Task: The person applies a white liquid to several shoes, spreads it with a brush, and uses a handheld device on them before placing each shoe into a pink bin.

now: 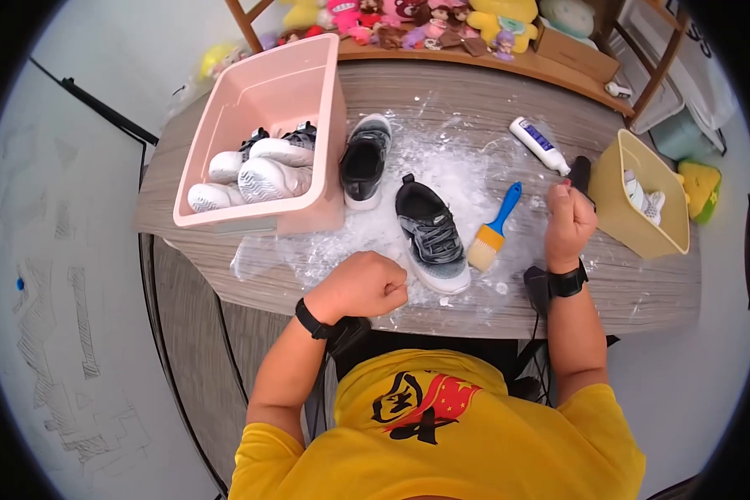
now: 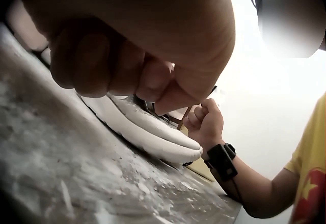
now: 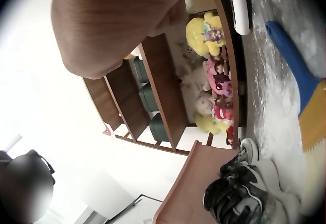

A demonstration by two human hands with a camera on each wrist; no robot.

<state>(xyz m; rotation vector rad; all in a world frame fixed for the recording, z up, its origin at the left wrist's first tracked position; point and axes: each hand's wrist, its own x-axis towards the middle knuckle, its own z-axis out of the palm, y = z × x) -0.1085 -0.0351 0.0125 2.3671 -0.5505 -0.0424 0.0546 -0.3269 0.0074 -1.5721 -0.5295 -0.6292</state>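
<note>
My left hand is curled into a fist above the near side of the table, left of a grey-black shoe with laces and a white sole. Its curled fingers show nothing held in the left wrist view. My right hand, also a fist, is raised right of a brush with a blue handle and pale bristles, and holds nothing visible. A second grey-black shoe stands beside the pink bin. Near the right hand lie a white bottle and a dark object, partly hidden.
A pink bin at the left holds several white-soled shoes. White residue and clear film cover the middle of the table. A yellow bin with white items stands at the right. Behind, a wooden shelf holds plush toys.
</note>
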